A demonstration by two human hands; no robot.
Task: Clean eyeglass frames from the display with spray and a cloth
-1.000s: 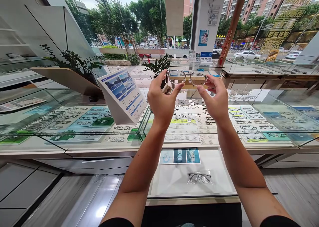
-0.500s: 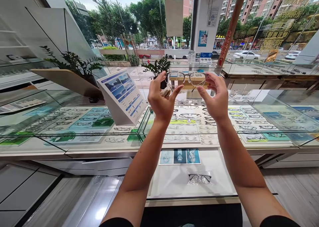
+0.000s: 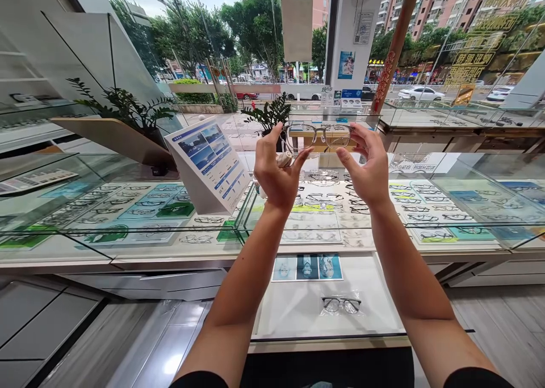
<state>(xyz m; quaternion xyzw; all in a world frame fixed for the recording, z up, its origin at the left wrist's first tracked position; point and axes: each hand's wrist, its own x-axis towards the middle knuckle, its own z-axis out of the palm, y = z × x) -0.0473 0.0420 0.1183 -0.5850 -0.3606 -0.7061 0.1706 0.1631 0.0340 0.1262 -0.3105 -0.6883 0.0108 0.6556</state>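
Observation:
A pair of thin-framed glasses (image 3: pixel 319 131) is held up level over the display counter, lenses side by side. My left hand (image 3: pixel 279 169) pinches the left end of the frame, and a crumpled whitish cloth (image 3: pixel 284 159) is tucked in its palm. At the other end my right hand (image 3: pixel 369 163) grips the right rim between thumb and fingers. Below, in the white tray (image 3: pixel 293 320), black-rimmed glasses (image 3: pixel 341 305) lie in a clear bag, with a photo card (image 3: pixel 307 267) above them.
A glass case (image 3: pixel 323 227) with rows of glasses spans the counter. Left of my hands stand a tent-shaped sign (image 3: pixel 213 163) and a plant (image 3: pixel 128 109). Another plant (image 3: pixel 270 114) is behind my left hand, before the window.
The glasses have tilted slightly in my fingers. My left hand has shifted a little to the right, and the cloth shows a bit more clearly in it.

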